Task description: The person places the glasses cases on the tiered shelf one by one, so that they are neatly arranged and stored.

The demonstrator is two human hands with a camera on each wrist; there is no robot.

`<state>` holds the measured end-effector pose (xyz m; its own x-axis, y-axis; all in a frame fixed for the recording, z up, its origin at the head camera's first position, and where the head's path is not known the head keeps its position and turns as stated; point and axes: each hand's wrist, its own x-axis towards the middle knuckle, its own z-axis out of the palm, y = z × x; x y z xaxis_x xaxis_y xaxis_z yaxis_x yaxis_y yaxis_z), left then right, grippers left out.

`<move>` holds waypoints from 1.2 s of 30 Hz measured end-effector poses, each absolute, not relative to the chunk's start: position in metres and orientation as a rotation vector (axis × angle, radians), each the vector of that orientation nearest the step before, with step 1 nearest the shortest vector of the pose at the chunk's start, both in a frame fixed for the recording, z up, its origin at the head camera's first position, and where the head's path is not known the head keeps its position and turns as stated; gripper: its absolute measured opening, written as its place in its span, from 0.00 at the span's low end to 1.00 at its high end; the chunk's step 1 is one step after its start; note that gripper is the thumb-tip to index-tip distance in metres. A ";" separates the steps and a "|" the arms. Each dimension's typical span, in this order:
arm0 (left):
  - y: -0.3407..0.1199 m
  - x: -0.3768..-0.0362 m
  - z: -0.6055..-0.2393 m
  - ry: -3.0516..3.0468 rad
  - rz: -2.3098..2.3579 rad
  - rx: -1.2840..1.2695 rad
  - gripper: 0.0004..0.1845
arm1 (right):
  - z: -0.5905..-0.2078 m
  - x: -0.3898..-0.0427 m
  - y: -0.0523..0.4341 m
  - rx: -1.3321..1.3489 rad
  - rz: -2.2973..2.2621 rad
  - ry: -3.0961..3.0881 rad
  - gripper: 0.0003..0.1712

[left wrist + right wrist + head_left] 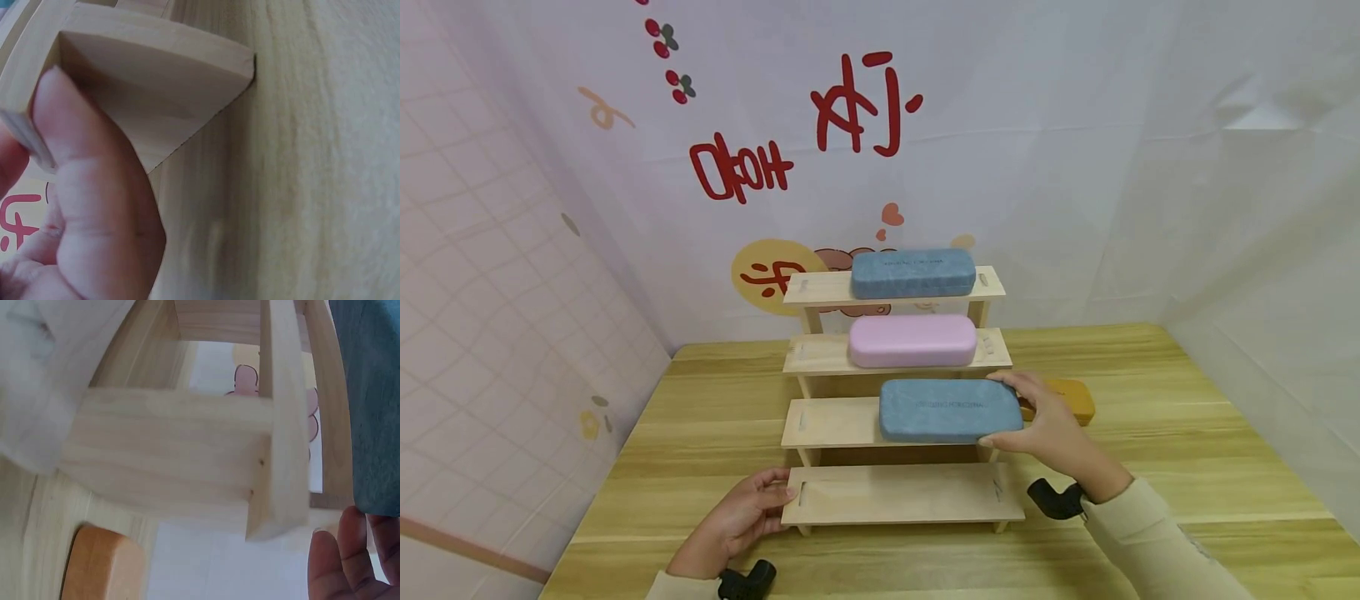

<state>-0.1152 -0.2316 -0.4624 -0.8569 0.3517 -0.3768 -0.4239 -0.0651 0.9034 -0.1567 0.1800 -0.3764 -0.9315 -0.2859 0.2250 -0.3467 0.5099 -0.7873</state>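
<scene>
A stepped wooden shelf stand with several tiers stands on the table. My left hand pinches the left end of its lowest board, and the left wrist view shows the thumb against the board's edge. With my right hand I grip the right end of a blue glasses case, thumb at the near edge and fingers at the far edge. That case overlaps the second tier from the bottom in the head view. A pink glasses case rests on the tier above, and another blue glasses case lies on the top tier.
An orange-yellow case lies on the wood-grain table right of the stand, partly behind my right hand. White printed sheeting hangs behind the table and along its left side. Each wrist wears a black camera mount.
</scene>
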 end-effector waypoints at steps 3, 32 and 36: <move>-0.231 -0.115 -0.461 1.702 1.970 -0.079 0.29 | -0.377 -0.158 0.174 0.552 1.399 -2.686 0.41; -0.231 -0.114 -0.459 1.714 1.973 -0.083 0.29 | -0.383 -0.165 0.144 0.568 1.318 -2.725 0.47; -0.230 -0.114 -0.459 1.714 1.975 -0.080 0.30 | -0.383 -0.167 0.143 0.586 1.265 -2.737 0.49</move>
